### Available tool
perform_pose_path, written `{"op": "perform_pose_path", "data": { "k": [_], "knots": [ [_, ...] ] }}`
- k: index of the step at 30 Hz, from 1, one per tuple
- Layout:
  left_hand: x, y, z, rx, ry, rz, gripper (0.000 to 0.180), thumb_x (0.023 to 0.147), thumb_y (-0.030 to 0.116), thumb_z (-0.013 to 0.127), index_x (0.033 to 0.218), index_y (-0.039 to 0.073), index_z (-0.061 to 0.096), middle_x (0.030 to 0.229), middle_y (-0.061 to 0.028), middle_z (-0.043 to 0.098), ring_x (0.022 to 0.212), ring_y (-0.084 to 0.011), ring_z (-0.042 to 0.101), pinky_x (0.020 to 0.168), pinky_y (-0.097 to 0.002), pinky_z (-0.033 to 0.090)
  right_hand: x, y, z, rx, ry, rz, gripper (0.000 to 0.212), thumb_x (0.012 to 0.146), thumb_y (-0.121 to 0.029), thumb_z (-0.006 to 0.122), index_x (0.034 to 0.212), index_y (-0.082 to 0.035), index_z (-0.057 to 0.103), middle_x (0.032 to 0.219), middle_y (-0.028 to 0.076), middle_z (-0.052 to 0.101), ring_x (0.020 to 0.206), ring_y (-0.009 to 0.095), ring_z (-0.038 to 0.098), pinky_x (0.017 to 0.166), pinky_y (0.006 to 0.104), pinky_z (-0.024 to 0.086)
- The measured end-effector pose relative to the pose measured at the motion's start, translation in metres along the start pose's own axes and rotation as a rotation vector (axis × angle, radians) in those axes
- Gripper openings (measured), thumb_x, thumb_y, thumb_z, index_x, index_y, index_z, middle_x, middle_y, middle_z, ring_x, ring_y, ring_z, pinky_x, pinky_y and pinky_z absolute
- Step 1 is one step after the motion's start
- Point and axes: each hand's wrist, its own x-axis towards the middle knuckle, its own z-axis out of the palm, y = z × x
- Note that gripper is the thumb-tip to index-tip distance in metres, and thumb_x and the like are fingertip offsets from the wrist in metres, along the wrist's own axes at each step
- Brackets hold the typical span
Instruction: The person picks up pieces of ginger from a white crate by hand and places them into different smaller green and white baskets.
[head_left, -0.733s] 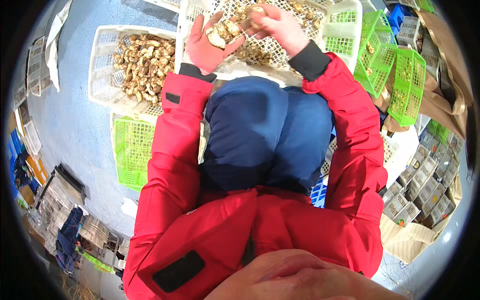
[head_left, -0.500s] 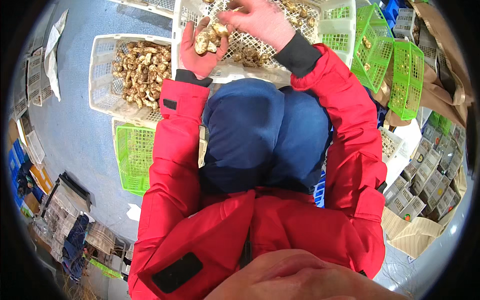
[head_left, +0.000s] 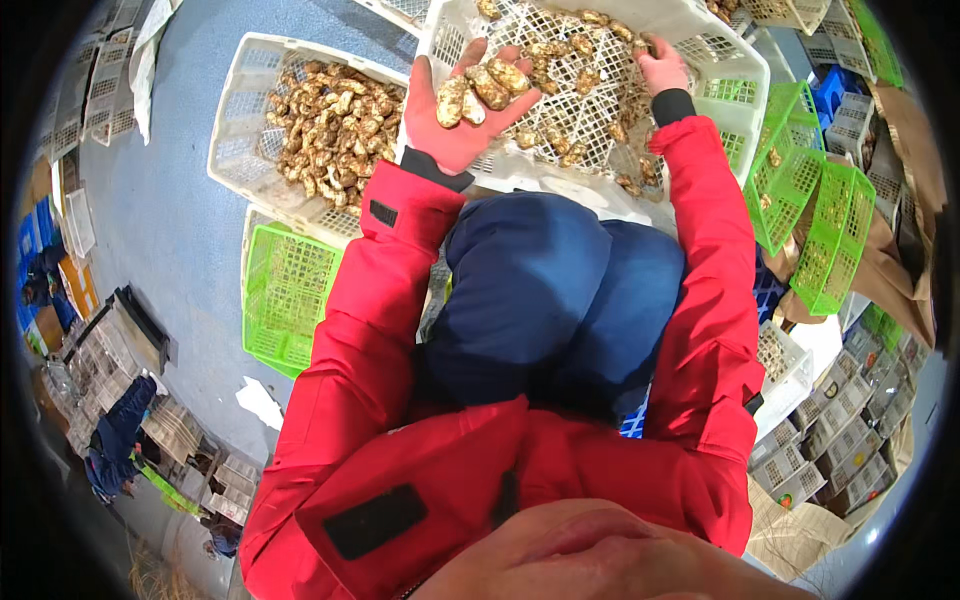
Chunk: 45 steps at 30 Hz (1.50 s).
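Note:
My left hand (head_left: 455, 125) is palm up with its fingers spread over the near left part of a white plastic crate (head_left: 520, 185). Several pale, brown-streaked mushrooms (head_left: 490, 88) lie across its palm and fingers. At the crate's far right side, my right hand (head_left: 664, 68) has its fingers bent in around a brown mushroom (head_left: 641, 47), partly hidden by them. More mushrooms (head_left: 585, 80) are scattered over the crate's mesh bottom.
Left of the working crate stands another white crate (head_left: 232, 120) heaped with mushrooms. A green basket (head_left: 290, 300) sits just below it. Two green baskets (head_left: 785, 165) stand to the right. Farther off, several small grey crates (head_left: 850, 400) are stacked at the lower right.
My right hand has moved away from the left hand to the crate's right side. My left hand has opened flatter, with the mushrooms spread on it. The whole view has shifted.

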Motion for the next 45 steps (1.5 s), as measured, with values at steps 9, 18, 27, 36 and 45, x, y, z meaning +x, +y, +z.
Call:
{"op": "perform_pose_path", "data": {
  "k": [9, 18, 27, 36, 45],
  "knots": [
    [0.005, 0.005, -0.01, -0.028, -0.033, -0.038, 0.05, 0.089, 0.039, 0.047, 0.126, 0.005, 0.039, 0.134, -0.023, 0.036, 0.127, -0.0404, 0.03, 0.103, -0.0581, 0.025, -0.059, -0.094, -0.029, 1.408, -0.696, -0.238, 0.063, 0.086, -0.018, 0.058, 0.135, 0.004, 0.026, 0.088, 0.005, 0.053, 0.101, 0.024, 0.054, 0.095, 0.0353, 0.039],
    [0.006, 0.01, -0.024, 0.097, -0.046, -0.192, 0.044, 0.092, 0.037, 0.045, 0.124, 0.008, 0.044, 0.131, -0.0161, 0.044, 0.122, -0.0362, 0.04, 0.099, -0.0521, 0.034, -0.108, -0.173, -0.021, 0.522, -0.486, -0.42, 0.054, 0.077, -0.021, 0.064, 0.126, -0.007, 0.047, 0.1, 0.012, 0.06, 0.088, 0.016, 0.057, 0.08, 0.0282, 0.045],
    [0.01, 0.008, -0.026, 0.002, -0.219, -0.236, 0.034, 0.091, 0.026, 0.05, 0.122, 0.011, 0.047, 0.134, -0.0175, 0.037, 0.124, -0.0325, 0.037, 0.082, -0.0376, 0.047, -0.024, -0.075, -0.043, 0.52, -0.038, -0.026, 0.026, 0.085, -0.023, 0.053, 0.101, -0.005, 0.063, 0.069, -0.001, 0.058, 0.053, 0.008, 0.049, 0.048, 0.0242, 0.04],
    [-0.072, 0.032, 0.002, 0.181, -0.285, -0.07, 0.04, 0.089, 0.035, 0.05, 0.122, 0.013, 0.047, 0.128, -0.0154, 0.042, 0.115, -0.0329, 0.046, 0.065, -0.0325, 0.046, 0.027, -0.025, 0.033, -0.635, 0.203, -0.302, 0.033, 0.077, -0.032, 0.055, 0.1, -0.009, 0.055, 0.096, 0.015, 0.058, 0.086, 0.029, 0.059, 0.076, 0.0408, 0.047],
    [-0.323, 0.126, -0.054, 0.325, 0.275, 0.307, 0.038, 0.092, 0.034, 0.045, 0.124, 0.013, 0.048, 0.134, -0.0142, 0.041, 0.118, -0.0324, 0.043, 0.077, -0.0407, 0.05, 0.005, -0.033, 0.012, -0.412, 0.2, -0.232, 0.026, 0.08, -0.028, 0.05, 0.097, -0.011, 0.061, 0.092, 0.016, 0.063, 0.087, 0.031, 0.06, 0.075, 0.0421, 0.048]
  ]
}}
